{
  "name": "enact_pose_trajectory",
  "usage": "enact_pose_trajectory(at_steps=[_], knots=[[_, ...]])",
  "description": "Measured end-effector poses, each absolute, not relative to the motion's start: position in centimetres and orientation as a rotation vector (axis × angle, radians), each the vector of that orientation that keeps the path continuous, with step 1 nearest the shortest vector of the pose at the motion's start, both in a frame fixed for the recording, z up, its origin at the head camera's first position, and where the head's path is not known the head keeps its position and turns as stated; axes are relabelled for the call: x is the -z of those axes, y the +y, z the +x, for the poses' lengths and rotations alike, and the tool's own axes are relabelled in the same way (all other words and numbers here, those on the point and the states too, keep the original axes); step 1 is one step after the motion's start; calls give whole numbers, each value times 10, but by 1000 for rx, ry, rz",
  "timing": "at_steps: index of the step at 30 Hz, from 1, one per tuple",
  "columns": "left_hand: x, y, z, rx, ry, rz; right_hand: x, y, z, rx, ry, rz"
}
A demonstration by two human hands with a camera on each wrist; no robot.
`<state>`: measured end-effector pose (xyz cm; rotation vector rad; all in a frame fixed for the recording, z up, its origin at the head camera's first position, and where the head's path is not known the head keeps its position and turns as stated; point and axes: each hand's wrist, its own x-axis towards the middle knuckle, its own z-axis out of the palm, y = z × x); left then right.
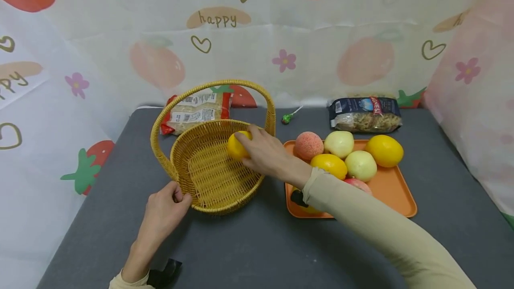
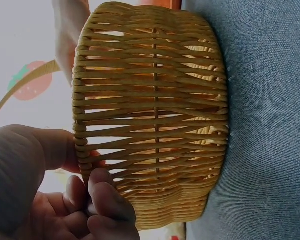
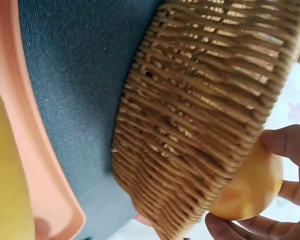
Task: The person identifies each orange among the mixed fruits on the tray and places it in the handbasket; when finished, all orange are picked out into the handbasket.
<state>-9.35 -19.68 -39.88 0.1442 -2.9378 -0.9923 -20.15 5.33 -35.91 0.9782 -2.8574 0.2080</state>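
Note:
A round yellow-orange fruit [image 1: 237, 146] is gripped by my right hand [image 1: 267, 151], at the right side of the wicker basket [image 1: 221, 186]. In the right wrist view my fingers are spread round the fruit [image 3: 252, 185], partly hidden behind the basket's rim. My left hand [image 1: 164, 208] pinches the front left rim of the basket; the left wrist view shows the thumb and fingers on either side of the rim [image 2: 80, 110]. The inside floor of the basket shows bare weave, and its tall handle [image 1: 213, 83] arches over the top.
Right of the basket, an orange tray [image 1: 403, 197] bears several fruits, including a pink one [image 1: 309, 145], a pale green one [image 1: 360, 165] and a yellow one [image 1: 384, 150]. Behind stand a red-edged bag [image 1: 196, 110], a lollipop [image 1: 287, 118] and a dark-labelled pasta bag [image 1: 365, 115].

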Motion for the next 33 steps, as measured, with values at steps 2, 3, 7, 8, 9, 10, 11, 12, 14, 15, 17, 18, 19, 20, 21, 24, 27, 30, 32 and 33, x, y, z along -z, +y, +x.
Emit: enact_pose_trajectory(at_steps=[2, 3, 7, 8, 9, 10, 11, 12, 14, 15, 17, 18, 19, 20, 21, 24, 27, 30, 32, 33], knots=[[398, -196, -94, 989, -2936, 142, 361, 53, -205, -185, -2880, 967], [398, -196, -93, 990, -2937, 140, 362, 53, -206, -178, -2892, 964], [397, -196, -93, 995, -2942, 132, 366, 53, -211, -120, -2947, 931], [397, -196, -93, 999, -2942, 128, 366, 54, -212, -108, -2960, 920], [397, -195, -93, 1002, -2943, 124, 367, 54, -213, -98, -2970, 913], [397, -195, -93, 1005, -2942, 121, 368, 54, -213, -84, -2977, 911], [396, -195, -94, 1008, -2943, 117, 369, 54, -213, -76, -2980, 909], [396, -195, -93, 1012, -2946, 112, 369, 54, -213, -72, -2979, 911], [396, -195, -94, 1013, -2946, 116, 370, 54, -213, -60, -2978, 918], [396, -195, -94, 1013, -2948, 117, 371, 54, -213, -51, -2976, 920], [396, -195, -93, 1016, -2949, 124, 371, 53, -212, -32, -2976, 904], [396, -195, -94, 1015, -2948, 129, 371, 53, -212, -24, -2977, 895], [396, -195, -93, 1016, -2947, 134, 371, 52, -211, -12, -2981, 887], [397, -195, -93, 1019, -2947, 138, 371, 52, -210, -8, -2980, 879], [397, -195, -93, 1020, -2946, 140, 371, 51, -209, 0, -2980, 870], [397, -194, -93, 1019, -2942, 153, 373, 50, -206, 16, -2968, 853], [397, -194, -93, 1018, -2938, 159, 374, 49, -205, 20, -2947, 834], [397, -195, -93, 1015, -2937, 156, 375, 49, -204, 19, -2930, 827], [397, -195, -93, 1017, -2939, 155, 374, 49, -204, 18, -2927, 834], [396, -195, -93, 1017, -2940, 157, 374, 49, -204, 18, -2926, 838]])
